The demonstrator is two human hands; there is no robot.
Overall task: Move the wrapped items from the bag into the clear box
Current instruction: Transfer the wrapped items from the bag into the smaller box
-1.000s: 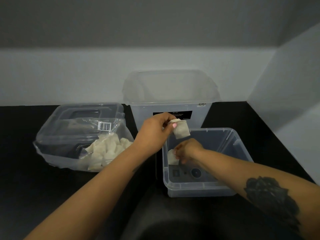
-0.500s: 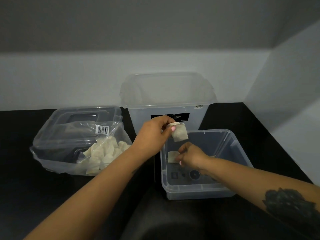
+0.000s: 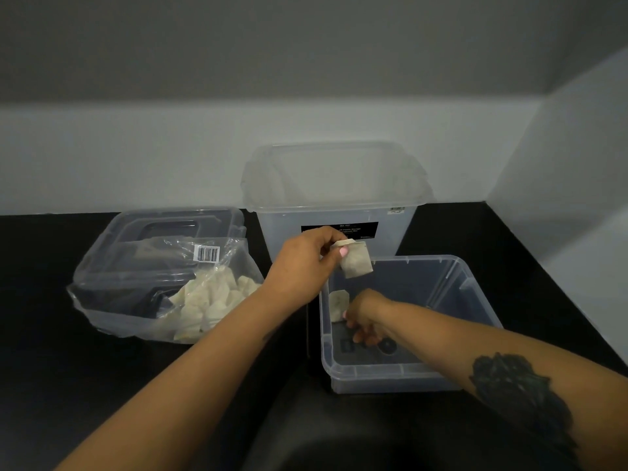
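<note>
Left hand (image 3: 306, 263) pinches one wrapped item (image 3: 356, 263) by its top corner, dangling it over the clear box (image 3: 458, 277) far rim, ready to drop. Right hand (image 3: 365, 314), down inside the box, holds another item (image 3: 339, 304) against the wall beside its grip. Bag (image 3: 163, 277), well left of both grips, holds most items.

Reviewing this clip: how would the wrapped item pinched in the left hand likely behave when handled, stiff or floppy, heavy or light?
Probably light: the left hand holds the wrapped item by one corner with just fingertips. It likely keeps its shape somewhat, since it hangs flat from that pinch over the clear box rather than drooping. Flat and squarish, it seems unlikely to roll.
</note>
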